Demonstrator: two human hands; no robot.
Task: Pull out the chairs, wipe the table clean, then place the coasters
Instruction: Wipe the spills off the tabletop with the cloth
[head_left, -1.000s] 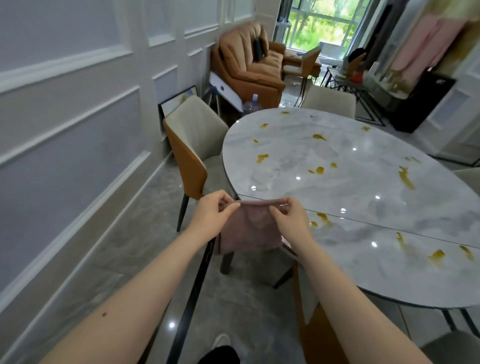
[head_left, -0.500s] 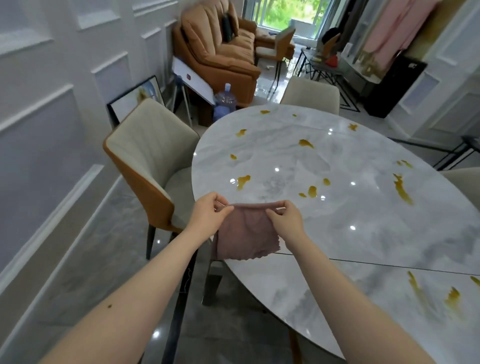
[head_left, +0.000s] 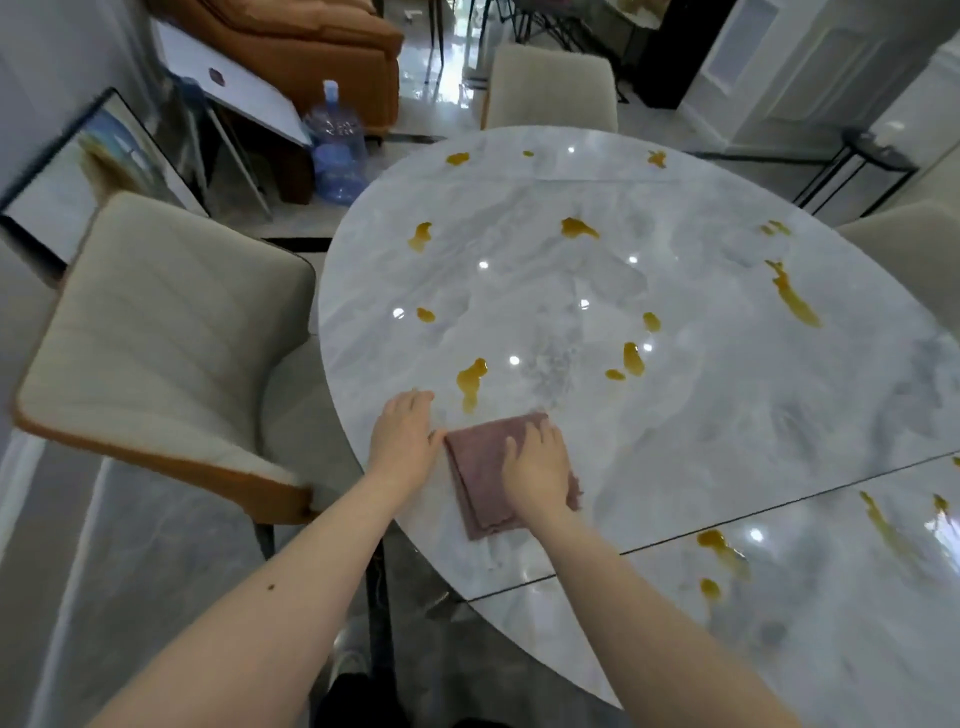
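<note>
Now: R hand (head_left: 537, 467) on cloth (head_left: 480, 475)

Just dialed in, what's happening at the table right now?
A person is about to wipe the marble table. The right hand presses flat on a folded pink cloth near the table's near-left edge, while the left hand rests flat on the tabletop beside it, touching the cloth's corner. Yellow-brown spills are scattered all over the surface, so wiping has barely begun. A beige chair stands at the left. No coasters are visible.
</note>
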